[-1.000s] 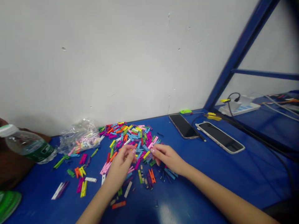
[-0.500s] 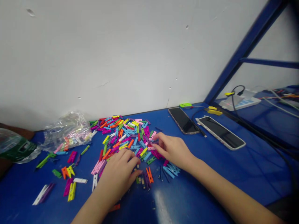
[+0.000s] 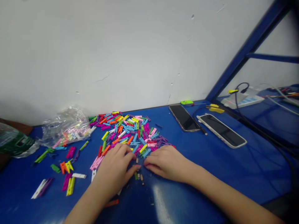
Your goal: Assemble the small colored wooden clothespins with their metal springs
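Observation:
A heap of small coloured clothespins [image 3: 130,130] lies on the blue table [image 3: 193,199]. My left hand [image 3: 118,165] rests at the heap's near edge, its thumb and forefinger apart with nothing visible between them. Just beside its thumb are a few small wooden-looking pieces [image 3: 141,178]. My right hand [image 3: 169,163] is low over the near right edge of the heap, fingers together and pointing left toward my left hand. Whatever lies under its fingers is hidden. An orange clothespin [image 3: 112,203] lies near my left wrist.
Loose clothespins [image 3: 67,168] are scattered at the left, near a clear plastic bag [image 3: 67,126] and a green-labelled plastic bottle [image 3: 16,141]. Two phones, one dark [image 3: 184,118] and one white-edged [image 3: 221,130], lie at the right with a black cable [image 3: 252,127] and a power strip [image 3: 245,101].
My right hand has come down from the heap toward me and closer to my left hand. It now covers where an orange clothespin and several light blue ones showed. My left hand has barely moved.

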Tool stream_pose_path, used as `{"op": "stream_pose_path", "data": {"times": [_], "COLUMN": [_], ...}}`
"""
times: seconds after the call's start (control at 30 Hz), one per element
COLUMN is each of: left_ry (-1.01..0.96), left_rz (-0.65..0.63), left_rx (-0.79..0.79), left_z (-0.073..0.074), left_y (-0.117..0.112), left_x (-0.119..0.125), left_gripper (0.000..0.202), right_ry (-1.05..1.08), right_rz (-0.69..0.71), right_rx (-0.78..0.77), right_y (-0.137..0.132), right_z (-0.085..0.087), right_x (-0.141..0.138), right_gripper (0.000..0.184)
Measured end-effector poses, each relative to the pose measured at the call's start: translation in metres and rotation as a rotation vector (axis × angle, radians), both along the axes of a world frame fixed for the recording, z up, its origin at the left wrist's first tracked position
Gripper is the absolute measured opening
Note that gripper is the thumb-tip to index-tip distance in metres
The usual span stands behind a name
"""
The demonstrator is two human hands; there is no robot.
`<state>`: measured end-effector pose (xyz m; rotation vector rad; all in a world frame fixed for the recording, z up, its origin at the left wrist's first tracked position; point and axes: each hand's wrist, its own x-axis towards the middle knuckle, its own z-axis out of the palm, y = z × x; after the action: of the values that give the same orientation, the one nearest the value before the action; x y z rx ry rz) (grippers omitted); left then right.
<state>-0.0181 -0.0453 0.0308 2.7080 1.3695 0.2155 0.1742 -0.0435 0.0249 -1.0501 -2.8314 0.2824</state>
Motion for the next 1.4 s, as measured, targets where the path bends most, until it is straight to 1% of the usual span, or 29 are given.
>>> {"op": "stream_pose_path", "data": {"times": [0.07,0.17,0.3,0.37,0.47,0.53,0.7,0.8,0.87,0.97,1.03,1.2,1.4], "left_ry": [0.013,0.026,0.030,0.021,0.007,0.003,-0.008,-0.004,-0.015,-0.038,-0.035,-0.001,0.028], "left_rz": [0.009,0.014,0.023,0.023,0.012,0.010,0.005,0.010,0.016,0.030,0.028,-0.034,-0.171], "left_rx": [-0.006,-0.005,0.005,0.013,0.029,0.042,0.062,0.058,0.065,0.081,0.071,0.022,-0.055], "left_z": [0.000,-0.001,0.000,0.002,0.003,0.003,0.001,0.001,0.001,0.003,0.004,0.002,-0.001], "left_y": [0.000,0.000,-0.001,-0.001,0.000,0.000,0.000,0.000,0.000,-0.001,-0.001,-0.010,-0.024], "left_x": [0.000,0.001,0.002,0.002,0.003,0.003,0.003,0.003,0.004,0.004,0.005,0.012,0.024], "left_gripper": [0.017,0.012,0.012,0.014,0.016,0.018,0.018,0.018,0.017,0.017,0.017,0.013,0.015], "right_ry": [0.003,-0.004,0.004,0.001,-0.010,-0.012,-0.008,-0.017,0.008,0.036,0.044,0.081,0.042], "right_rz": [0.022,0.052,0.044,0.038,0.028,0.015,0.053,0.073,0.045,-0.038,-0.056,-0.057,-0.090], "right_rx": [-0.007,-0.011,-0.007,0.005,0.021,0.027,0.043,0.059,0.064,0.059,0.060,0.060,0.044], "right_y": [-0.003,-0.008,-0.010,-0.009,-0.008,-0.007,-0.005,-0.004,-0.001,0.004,0.007,0.009,0.009], "right_z": [-0.001,-0.003,-0.006,-0.007,-0.008,-0.008,-0.009,-0.009,-0.007,-0.001,0.002,0.006,0.006], "right_x": [-0.003,-0.007,-0.010,-0.010,-0.010,-0.009,-0.010,-0.009,-0.006,0.001,0.006,0.012,0.010], "right_gripper": [0.024,0.034,0.039,0.036,0.023,0.018,0.020,0.017,0.016,0.016,0.017,0.018,0.015]}}
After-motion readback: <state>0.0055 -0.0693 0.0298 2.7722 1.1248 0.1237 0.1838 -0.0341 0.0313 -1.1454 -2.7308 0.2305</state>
